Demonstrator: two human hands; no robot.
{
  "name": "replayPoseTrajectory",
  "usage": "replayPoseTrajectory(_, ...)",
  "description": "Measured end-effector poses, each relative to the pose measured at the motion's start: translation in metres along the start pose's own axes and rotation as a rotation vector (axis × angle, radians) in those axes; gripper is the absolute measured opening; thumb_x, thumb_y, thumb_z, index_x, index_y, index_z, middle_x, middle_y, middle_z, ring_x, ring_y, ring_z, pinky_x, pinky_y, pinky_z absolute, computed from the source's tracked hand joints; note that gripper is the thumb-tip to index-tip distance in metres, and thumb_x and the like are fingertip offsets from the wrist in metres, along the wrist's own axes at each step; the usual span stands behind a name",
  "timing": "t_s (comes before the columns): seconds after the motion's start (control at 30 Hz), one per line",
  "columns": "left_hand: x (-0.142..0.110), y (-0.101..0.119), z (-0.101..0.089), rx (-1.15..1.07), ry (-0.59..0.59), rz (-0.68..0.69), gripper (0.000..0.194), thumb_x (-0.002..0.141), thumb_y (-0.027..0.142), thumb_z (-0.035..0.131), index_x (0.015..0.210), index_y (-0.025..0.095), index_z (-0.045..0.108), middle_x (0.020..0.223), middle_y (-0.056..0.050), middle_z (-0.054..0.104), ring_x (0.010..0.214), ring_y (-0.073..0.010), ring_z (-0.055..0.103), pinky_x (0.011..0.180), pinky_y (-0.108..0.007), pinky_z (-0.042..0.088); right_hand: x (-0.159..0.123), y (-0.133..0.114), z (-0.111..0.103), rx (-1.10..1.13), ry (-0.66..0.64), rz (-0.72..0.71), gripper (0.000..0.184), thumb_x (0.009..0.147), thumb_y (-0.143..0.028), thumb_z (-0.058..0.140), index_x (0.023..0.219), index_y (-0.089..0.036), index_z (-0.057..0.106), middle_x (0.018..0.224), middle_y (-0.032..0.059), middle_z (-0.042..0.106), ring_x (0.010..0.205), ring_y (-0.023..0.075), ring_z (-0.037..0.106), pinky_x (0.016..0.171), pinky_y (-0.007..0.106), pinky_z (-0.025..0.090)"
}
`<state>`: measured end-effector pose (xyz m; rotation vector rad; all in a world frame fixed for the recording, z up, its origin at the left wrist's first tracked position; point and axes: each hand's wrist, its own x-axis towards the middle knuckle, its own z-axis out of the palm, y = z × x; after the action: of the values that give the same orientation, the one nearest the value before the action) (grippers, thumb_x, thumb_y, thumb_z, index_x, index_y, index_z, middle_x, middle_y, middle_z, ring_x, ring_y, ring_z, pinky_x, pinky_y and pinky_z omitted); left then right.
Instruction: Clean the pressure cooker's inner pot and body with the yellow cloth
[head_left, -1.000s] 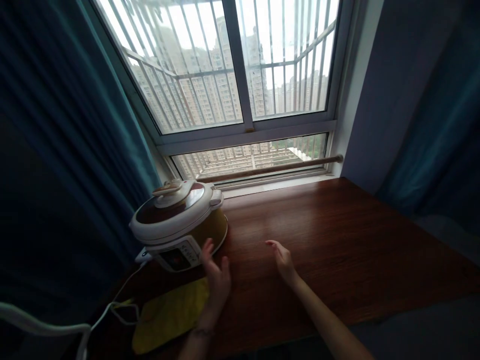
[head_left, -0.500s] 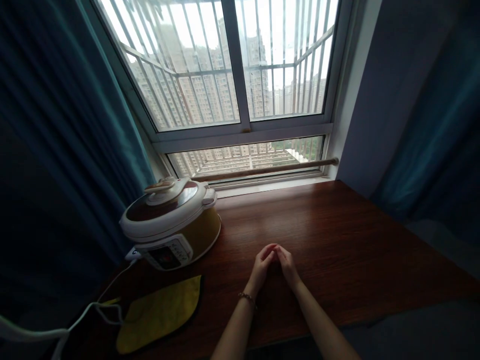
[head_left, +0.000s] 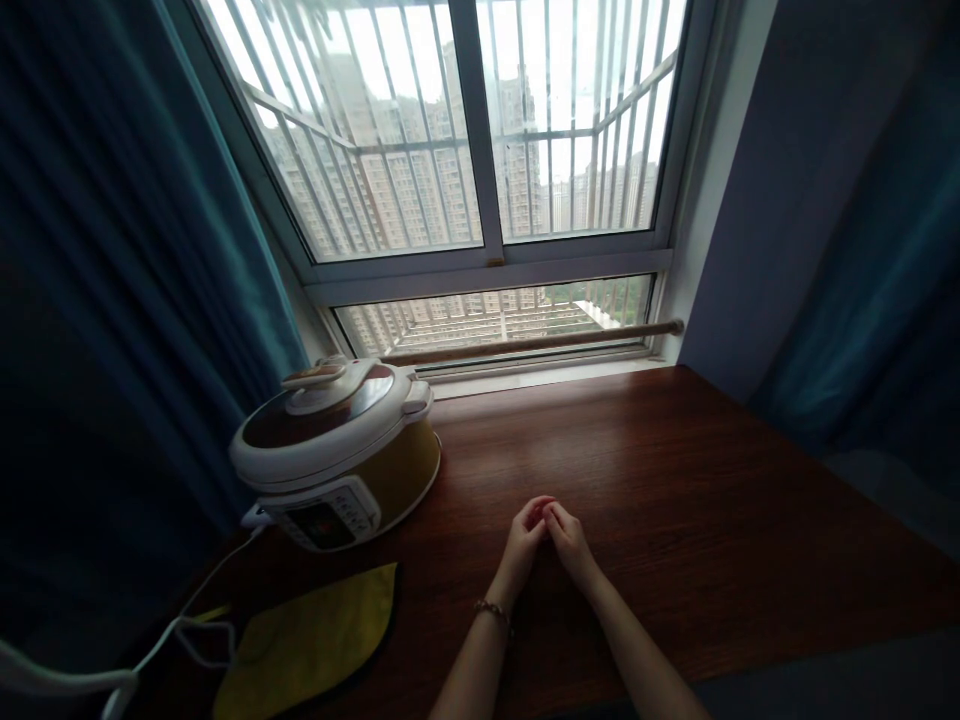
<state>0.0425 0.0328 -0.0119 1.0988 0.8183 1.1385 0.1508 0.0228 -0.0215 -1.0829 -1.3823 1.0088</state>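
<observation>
Above the brown wooden table, my left hand and my right hand meet at the fingers. Both hands have curled, closed fingers, the right ones lapping against the left. I see no object in or between them, though the palms are turned out of sight. A beaded bracelet circles my left wrist. The nearest thing on my left is a flat yellow cloth piece with a dark edge. Behind it stands a white and gold electric cooker with a glass lid.
The wooden table reaches back to a barred window. A white cable runs along its left side from the cooker. Blue curtains hang at the left, with another blue curtain at the right beside the wall.
My fingers have shifted from touching at the tips to overlapping, the right hand's fingers folding in against the left's. The view has moved slightly; the cooker and cloth stay on the table.
</observation>
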Motion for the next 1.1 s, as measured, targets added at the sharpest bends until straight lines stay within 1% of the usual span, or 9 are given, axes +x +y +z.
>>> replayPoseTrajectory(0.17,0.0026,-0.0034,-0.0006,0.052,0.019,0.014,0.034,0.071,0.035,0.067,0.1,0.018,0.065,0.1,-0.008,0.066,0.094,-0.0224,0.06,0.084,-0.031,0.046,0.0012,0.0056,0.0003,0.006,-0.013,0.011,0.041,0.087,-0.051,0.04,0.084,-0.016,0.06,0.079,0.0061,0.064,0.074,0.0196,0.061,0.067,0.029,0.046)
replayPoseTrajectory(0.33,0.0025,-0.0037,-0.0002,0.076,0.036,0.016,0.032,0.07,0.034,0.066,0.097,0.017,0.065,0.097,-0.008,0.066,0.094,-0.0232,0.06,0.084,-0.032,0.046,0.0005,0.0083,0.0009,0.009,-0.01,0.017,0.041,0.086,-0.051,0.041,0.085,-0.016,0.061,0.08,0.0067,0.065,0.074,0.0202,0.062,0.064,0.028,0.047)
replayPoseTrajectory(0.77,0.0017,-0.0038,0.0005,0.078,0.049,0.007,0.032,0.069,0.034,0.066,0.096,0.017,0.065,0.094,-0.008,0.067,0.089,-0.0222,0.061,0.079,-0.031,0.048,-0.0011,-0.0015,0.0,0.0,0.005,0.013,0.042,0.085,-0.053,0.042,0.081,-0.017,0.063,0.077,0.0063,0.066,0.073,0.0205,0.062,0.066,0.03,0.048)
replayPoseTrajectory(1.1,0.0004,-0.003,0.0027,0.1,0.023,0.022,0.035,0.071,0.039,0.065,0.097,0.016,0.063,0.096,-0.01,0.067,0.092,-0.024,0.062,0.08,-0.033,0.048,0.0008,-0.0002,-0.001,0.023,0.044,0.016,0.045,0.083,-0.057,0.043,0.079,-0.017,0.065,0.076,0.0073,0.067,0.072,0.0213,0.062,0.067,0.031,0.049)
